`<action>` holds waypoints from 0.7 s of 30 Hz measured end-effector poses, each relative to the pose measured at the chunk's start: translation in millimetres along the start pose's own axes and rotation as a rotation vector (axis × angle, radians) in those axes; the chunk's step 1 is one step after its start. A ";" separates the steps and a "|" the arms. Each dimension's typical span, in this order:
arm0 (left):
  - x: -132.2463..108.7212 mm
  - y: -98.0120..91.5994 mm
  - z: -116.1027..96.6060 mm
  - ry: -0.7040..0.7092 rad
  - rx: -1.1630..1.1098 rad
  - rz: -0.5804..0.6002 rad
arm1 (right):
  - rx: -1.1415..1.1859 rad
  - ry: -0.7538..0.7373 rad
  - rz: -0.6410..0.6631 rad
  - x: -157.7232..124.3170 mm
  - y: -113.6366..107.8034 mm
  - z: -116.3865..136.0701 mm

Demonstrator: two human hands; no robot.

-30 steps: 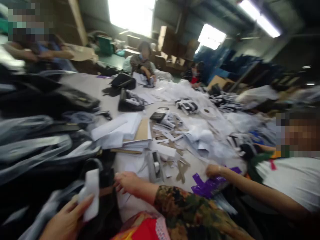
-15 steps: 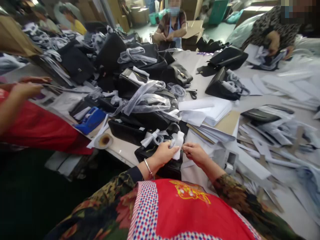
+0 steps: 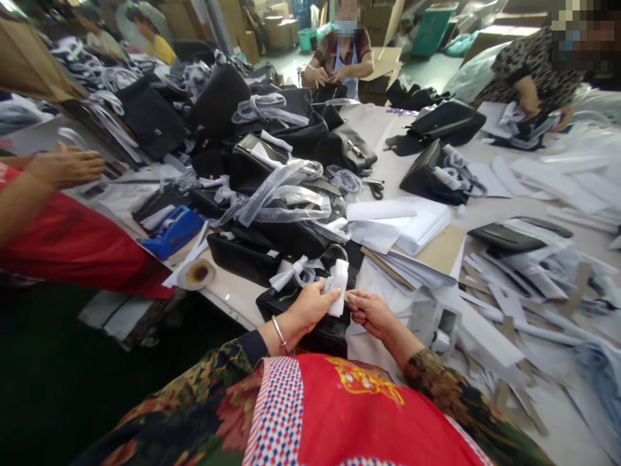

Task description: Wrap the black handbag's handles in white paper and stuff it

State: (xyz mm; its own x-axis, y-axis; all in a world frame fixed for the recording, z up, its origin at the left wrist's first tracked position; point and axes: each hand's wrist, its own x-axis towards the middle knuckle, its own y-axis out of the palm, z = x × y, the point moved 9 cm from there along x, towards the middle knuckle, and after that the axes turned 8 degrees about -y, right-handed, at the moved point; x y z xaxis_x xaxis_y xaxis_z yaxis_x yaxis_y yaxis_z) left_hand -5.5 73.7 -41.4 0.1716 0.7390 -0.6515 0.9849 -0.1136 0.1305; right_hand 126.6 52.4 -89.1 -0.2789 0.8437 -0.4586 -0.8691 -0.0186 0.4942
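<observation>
My left hand (image 3: 312, 309), a bracelet on its wrist, grips a piece of white wrapping (image 3: 338, 285) folded into an upright strip. Close against the strip's right side is my right hand (image 3: 372, 313), closed in a pinch; what lies between its fingertips is too small to make out. Both hands are above a black handbag (image 3: 328, 343) at the table's near edge. Beside my left hand, a white-wrapped strap end (image 3: 290, 273) rests on the bag.
A blue tape dispenser (image 3: 173, 232) and a tape roll (image 3: 196, 274) lie to the left. Ahead is a heap of black bags (image 3: 220, 97). Paper sheets (image 3: 420, 220) and a grey tape dispenser (image 3: 436, 323) are on the right. A co-worker's hand (image 3: 68, 165) reaches in at left.
My hands stay at the white wrapping, my right hand having shifted slightly left and down. The co-worker's hands at left have changed pose. The whole view has shifted slightly.
</observation>
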 end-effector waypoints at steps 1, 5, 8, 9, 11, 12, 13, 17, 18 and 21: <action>-0.7 0.0 -0.6 -0.003 0.004 -0.003 | 0.008 -0.001 0.004 0.1 0.2 -0.1; -3.6 1.1 -4.5 -0.005 0.020 -0.012 | -0.053 -0.017 0.004 4.7 0.6 4.4; -2.9 2.1 -4.8 -0.010 0.006 -0.002 | -0.125 -0.027 -0.005 8.8 2.0 10.0; -2.0 2.2 -3.3 -0.020 -0.002 0.003 | -0.132 -0.028 -0.006 9.3 2.5 11.5; -0.2 2.3 0.6 -0.046 -0.019 0.012 | -0.110 -0.032 0.001 8.9 3.8 13.3; 0.4 2.5 2.3 -0.058 -0.025 0.018 | -0.091 -0.031 0.007 8.3 4.3 13.6; 0.7 3.0 3.6 -0.067 -0.027 0.024 | -0.076 -0.030 0.013 7.6 4.6 13.8; 0.2 3.7 2.6 -0.064 -0.009 0.020 | -0.110 -0.038 0.012 5.9 4.0 17.5; 0.1 3.3 1.7 -0.060 -0.002 0.013 | -0.149 -0.058 -0.006 5.3 2.8 21.0; 1.1 1.5 1.9 -0.085 0.001 -0.001 | -0.296 -0.162 -0.038 -0.9 2.3 37.2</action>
State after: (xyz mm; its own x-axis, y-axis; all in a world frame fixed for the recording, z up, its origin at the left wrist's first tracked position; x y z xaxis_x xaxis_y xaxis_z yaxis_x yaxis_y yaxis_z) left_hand -3.8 73.1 -43.4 0.1714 0.6803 -0.7126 0.9852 -0.1136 0.1285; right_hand 140.0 71.5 -60.1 -0.1960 0.9207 -0.3376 -0.9652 -0.1204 0.2320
